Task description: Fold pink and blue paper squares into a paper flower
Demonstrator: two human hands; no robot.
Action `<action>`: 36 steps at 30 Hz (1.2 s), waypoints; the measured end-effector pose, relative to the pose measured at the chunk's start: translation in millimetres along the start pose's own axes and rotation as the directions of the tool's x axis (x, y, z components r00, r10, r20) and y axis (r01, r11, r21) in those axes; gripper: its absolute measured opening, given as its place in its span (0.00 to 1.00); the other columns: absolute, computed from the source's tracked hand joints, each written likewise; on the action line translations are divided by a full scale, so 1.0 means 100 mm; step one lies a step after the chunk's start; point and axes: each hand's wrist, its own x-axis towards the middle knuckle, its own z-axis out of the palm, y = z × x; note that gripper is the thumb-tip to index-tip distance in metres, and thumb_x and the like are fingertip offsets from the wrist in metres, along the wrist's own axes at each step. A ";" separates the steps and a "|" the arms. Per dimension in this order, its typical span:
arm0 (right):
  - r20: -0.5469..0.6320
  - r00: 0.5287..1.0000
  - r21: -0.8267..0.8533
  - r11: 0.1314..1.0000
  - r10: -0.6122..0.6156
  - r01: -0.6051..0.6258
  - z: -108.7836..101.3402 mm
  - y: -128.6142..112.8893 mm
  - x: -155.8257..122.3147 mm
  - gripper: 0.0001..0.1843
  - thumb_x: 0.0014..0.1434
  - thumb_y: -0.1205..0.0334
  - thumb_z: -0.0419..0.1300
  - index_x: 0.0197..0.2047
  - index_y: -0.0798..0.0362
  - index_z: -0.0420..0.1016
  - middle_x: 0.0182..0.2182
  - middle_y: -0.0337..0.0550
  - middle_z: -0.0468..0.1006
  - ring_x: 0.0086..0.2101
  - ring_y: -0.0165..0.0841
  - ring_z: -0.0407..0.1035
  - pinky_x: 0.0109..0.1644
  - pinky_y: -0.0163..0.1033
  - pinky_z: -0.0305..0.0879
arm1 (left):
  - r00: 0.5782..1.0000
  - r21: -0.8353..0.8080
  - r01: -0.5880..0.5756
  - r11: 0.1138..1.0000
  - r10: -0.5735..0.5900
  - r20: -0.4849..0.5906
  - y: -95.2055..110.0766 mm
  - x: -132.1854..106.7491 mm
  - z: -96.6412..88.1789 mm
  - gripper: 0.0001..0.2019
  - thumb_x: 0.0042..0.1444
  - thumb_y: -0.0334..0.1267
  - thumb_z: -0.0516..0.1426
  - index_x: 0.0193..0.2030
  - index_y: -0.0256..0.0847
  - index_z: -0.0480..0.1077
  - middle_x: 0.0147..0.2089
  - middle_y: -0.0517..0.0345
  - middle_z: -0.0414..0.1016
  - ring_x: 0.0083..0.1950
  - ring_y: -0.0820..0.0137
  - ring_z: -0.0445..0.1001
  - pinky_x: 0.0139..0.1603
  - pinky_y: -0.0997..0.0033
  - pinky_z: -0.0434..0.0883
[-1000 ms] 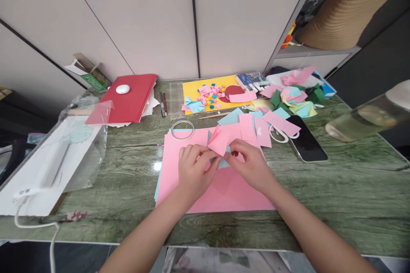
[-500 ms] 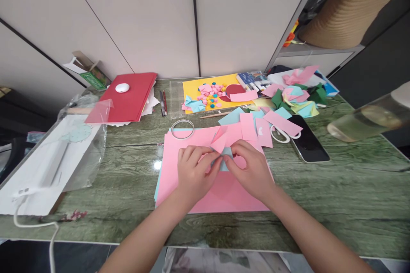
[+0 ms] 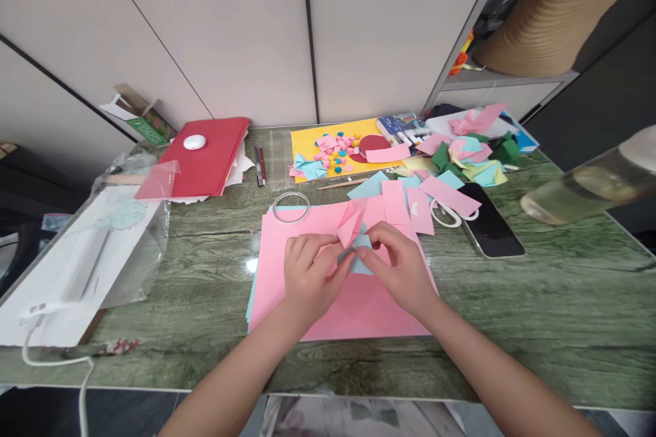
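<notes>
A small light blue piece of paper [image 3: 363, 263] is pinched between both hands over a stack of pink sheets [image 3: 328, 324]. My left hand [image 3: 313, 274] grips its left side with thumb and forefinger. On the right side, my right hand [image 3: 400, 266] holds it with the thumb on top and the fingers behind. A folded pink paper piece [image 3: 350, 224] stands just beyond the fingertips; whether it touches the blue paper I cannot tell. Fingers hide part of the blue paper's folds.
Behind the stack lie pink strips [image 3: 393, 202], scissors with white handles [image 3: 445, 214] and a roll of tape [image 3: 290, 207]. To the right are a phone [image 3: 495, 225] and a bottle [image 3: 579, 184]. A red folder [image 3: 205, 167] and a yellow sheet [image 3: 302, 143] lie farther back.
My hands stay in nearly the same place on the light blue paper. The fingers have shifted slightly, and a bit more of the blue paper shows near the right fingertips.
</notes>
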 end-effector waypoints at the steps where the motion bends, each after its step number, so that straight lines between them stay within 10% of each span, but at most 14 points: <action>1: -0.010 1.000 -0.006 1.000 -0.011 0.011 0.00 0.00 0.00 0.06 0.54 0.68 0.55 0.26 0.51 0.63 0.25 0.36 0.63 0.30 0.30 0.59 0.35 0.36 0.56 | 1.000 0.008 -0.020 1.000 0.020 0.000 0.00 0.00 0.00 0.07 0.49 0.32 0.60 0.36 0.44 0.70 0.35 0.55 0.75 0.37 0.67 0.71 0.36 0.66 0.62; 36: -0.024 0.993 -0.244 0.964 -0.114 0.105 0.03 0.01 -0.05 0.06 0.53 0.71 0.54 0.26 0.53 0.61 0.27 0.38 0.64 0.32 0.31 0.61 0.35 0.36 0.57 | 1.000 0.032 -0.021 0.999 0.021 0.002 0.00 0.05 -0.01 0.04 0.50 0.29 0.60 0.34 0.40 0.71 0.33 0.56 0.78 0.35 0.70 0.71 0.35 0.67 0.61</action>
